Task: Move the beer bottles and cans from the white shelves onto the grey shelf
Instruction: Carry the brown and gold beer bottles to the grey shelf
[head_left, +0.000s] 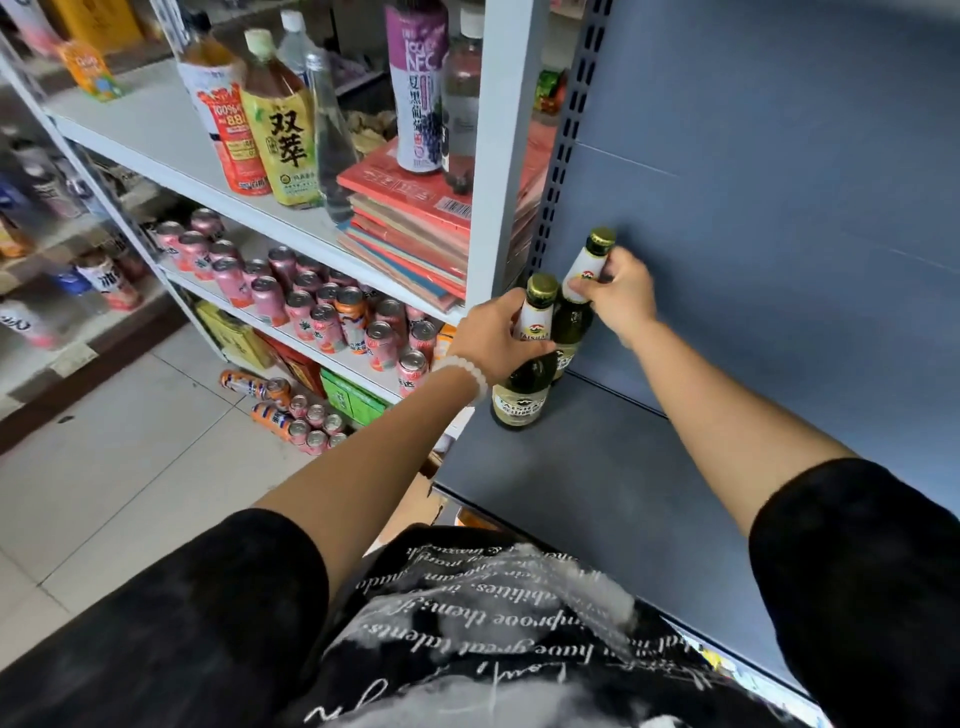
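In the head view I am setting two beer bottles down at centre right of the frame — my left hand (491, 338) is curling round the neck of the nearer bottle (524, 374), my right hand (621, 299) is pinching the neck of the farther bottle (576, 306). Both seem to be standing on the grey shelf (597, 483), touching each other. Next, I judge, I should be letting go and reaching for the cans (332, 317) crowding the white shelves (171, 135) at left.

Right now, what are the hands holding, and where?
Left hand grips the nearer beer bottle by its neck; right hand grips the farther beer bottle by its neck.
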